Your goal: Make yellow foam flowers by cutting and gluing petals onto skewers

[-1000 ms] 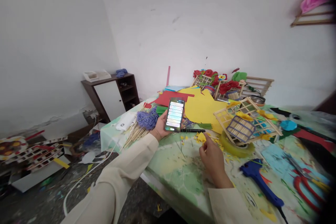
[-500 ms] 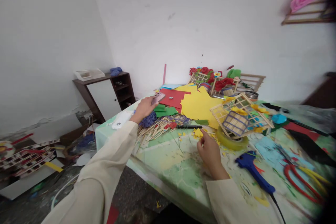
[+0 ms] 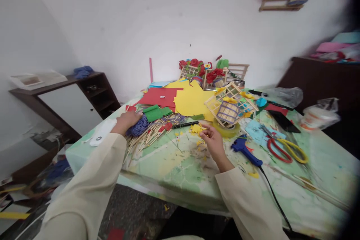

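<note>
My left hand (image 3: 127, 122) is low at the table's left side, beside a bundle of purple yarn (image 3: 137, 125) and a folded green paper (image 3: 156, 112). Its fingers curl over a phone, of which only a pale edge shows at the fingertips. My right hand (image 3: 213, 140) hovers over the table front with loosely bent fingers, apart, their tips close to small yellow paper scraps (image 3: 196, 129). Thin wooden sticks (image 3: 144, 138) lie in a heap between the hands, near a black pen (image 3: 185, 124).
Yellow sheets (image 3: 191, 99) and a red sheet (image 3: 159, 96) lie at the back. Right of my right hand are a tape roll (image 3: 226, 130), a stick frame (image 3: 231, 105), a blue glue gun (image 3: 247, 152) and scissors (image 3: 281, 150). A white object (image 3: 103, 132) lies left.
The view has swung right. My left hand has lowered with the phone, which was in plain sight before and is now mostly hidden. My right hand stays near the yellow scraps, its fingers a little looser.
</note>
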Motion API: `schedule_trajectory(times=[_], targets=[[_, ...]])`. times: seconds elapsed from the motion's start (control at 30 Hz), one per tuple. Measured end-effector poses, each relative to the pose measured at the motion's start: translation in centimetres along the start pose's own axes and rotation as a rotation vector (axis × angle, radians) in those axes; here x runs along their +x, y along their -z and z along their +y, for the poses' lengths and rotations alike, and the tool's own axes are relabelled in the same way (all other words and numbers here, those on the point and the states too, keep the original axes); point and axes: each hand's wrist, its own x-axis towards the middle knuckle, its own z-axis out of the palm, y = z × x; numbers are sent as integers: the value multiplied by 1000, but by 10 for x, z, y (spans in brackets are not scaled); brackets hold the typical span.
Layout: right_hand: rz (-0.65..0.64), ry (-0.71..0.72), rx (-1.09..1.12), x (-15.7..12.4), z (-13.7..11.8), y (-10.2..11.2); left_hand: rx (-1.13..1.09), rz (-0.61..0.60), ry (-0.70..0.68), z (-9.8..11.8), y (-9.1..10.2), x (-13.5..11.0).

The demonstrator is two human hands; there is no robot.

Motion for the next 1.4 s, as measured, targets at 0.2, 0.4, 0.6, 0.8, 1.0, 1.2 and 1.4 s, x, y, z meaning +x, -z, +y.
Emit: schedule_trajectory(times=[0.2, 0.4, 0.6, 0.8, 1.0, 1.2, 1.4], targets=[[-156, -96, -63, -3, -9, 5, -503, 146, -572, 101, 2, -53], [-265, -37, -290, 14, -2, 6, -1099, -479, -826, 178, -53, -98], [-167, -2, -275, 13, 17, -4, -1174, -505, -659, 172, -73, -93], [-46, 106, -352, 10, 34, -2, -1106, -308, -585, 164, -75, -75], [20, 182, -540, 19, 47, 18, -352, 253, -571, 149, -78, -49], [45, 146, -509, 25, 53, 19, -163, 267, -657, 151, -81, -53], [32, 166, -541, 26, 52, 19, -273, 44, -1273, 153, -76, -59]])
